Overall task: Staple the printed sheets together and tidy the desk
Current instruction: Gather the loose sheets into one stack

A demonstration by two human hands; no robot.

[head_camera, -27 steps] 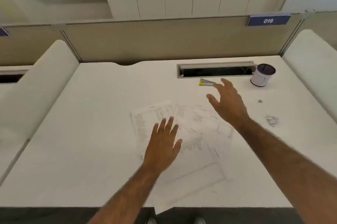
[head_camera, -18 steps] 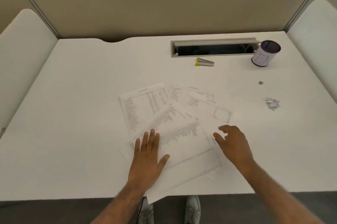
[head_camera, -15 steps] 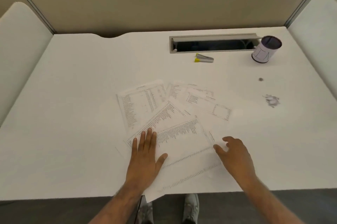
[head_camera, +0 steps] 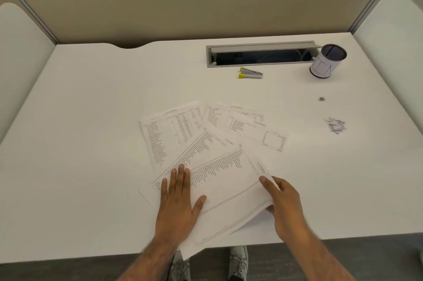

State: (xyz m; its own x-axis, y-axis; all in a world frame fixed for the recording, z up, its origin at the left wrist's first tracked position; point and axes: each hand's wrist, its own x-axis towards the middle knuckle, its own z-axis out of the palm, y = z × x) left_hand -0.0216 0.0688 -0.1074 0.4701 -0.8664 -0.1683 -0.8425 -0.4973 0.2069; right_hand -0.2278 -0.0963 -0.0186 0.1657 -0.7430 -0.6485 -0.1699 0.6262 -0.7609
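Several printed sheets [head_camera: 224,180] lie fanned, overlapping (dense black tables).

I count at least 5 printed sheets [head_camera: 174,129] fanned out on my side of the cable slot [head_camera: 263,46]. Just before that slot lies 1 stapler [head_camera: 250,73], at its right end stands 1 cup [head_camera: 326,63], and beyond that end, nearer me, 1 crumpled scrap [head_camera: 335,125].

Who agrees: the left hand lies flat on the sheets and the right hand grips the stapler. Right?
No. The head view shows the right hand gripping the edge of the top sheet; the stapler lies untouched farther back. The rest holds.
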